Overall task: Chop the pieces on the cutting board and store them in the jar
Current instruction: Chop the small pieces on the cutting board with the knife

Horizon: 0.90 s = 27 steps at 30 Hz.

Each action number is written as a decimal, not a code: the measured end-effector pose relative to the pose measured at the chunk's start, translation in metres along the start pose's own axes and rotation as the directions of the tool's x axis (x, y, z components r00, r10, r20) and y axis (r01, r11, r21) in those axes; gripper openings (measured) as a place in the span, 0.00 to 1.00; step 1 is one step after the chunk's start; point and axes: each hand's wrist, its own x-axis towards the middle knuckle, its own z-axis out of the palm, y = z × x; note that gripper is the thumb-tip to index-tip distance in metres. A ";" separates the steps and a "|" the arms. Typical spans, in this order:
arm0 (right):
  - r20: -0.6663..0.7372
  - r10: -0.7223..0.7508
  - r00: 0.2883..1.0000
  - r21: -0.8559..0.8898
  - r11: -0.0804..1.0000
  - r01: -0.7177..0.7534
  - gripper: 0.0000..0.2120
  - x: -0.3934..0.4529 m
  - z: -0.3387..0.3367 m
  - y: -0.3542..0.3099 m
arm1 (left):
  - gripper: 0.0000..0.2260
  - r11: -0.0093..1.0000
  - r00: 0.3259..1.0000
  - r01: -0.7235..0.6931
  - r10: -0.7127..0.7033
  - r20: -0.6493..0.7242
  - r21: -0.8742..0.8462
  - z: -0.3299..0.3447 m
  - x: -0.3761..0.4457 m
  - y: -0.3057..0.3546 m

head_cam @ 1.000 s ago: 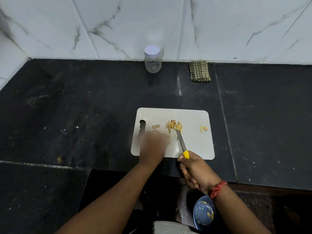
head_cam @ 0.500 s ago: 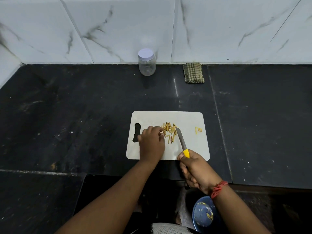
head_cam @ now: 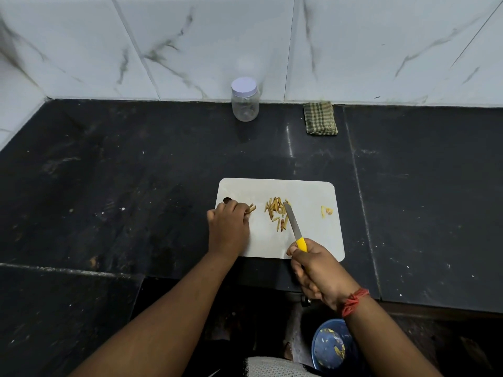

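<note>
Left hand [head_cam: 228, 228], fingers curled, has slid to nine o'clock, holding a few strips [head_cam: 251, 208] aside; right hand [head_cam: 315, 270] grips the yellow-handled knife [head_cam: 292, 223], its tip at the pale, stick-like pile [head_cam: 277, 212]. White rounded cutting board [head_cam: 313, 235]; lidded clear jar [head_cam: 245, 100] at twelve o'clock on the dark tabletop [head_cam: 136, 172]. Chopping appears unfinished.

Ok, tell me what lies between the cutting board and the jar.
Nothing: the head view shows only bare black counter between the cutting board and the lidded jar at the wall.
</note>
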 end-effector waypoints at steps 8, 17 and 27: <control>0.019 -0.011 1.000 -0.021 1.000 0.011 0.09 -0.001 0.003 -0.001 | 0.06 0.988 0.992 -0.125 0.124 0.009 0.095 -0.005 0.002 -0.001; 0.022 0.008 1.000 -0.032 0.999 -0.007 0.10 -0.005 0.005 0.003 | 0.07 0.977 0.971 -0.208 0.201 0.130 0.041 -0.008 -0.011 0.015; 0.029 0.017 0.999 -0.023 1.000 -0.017 0.09 -0.010 0.006 0.006 | 0.14 0.995 0.964 -0.094 0.099 0.245 -0.034 -0.011 -0.023 0.025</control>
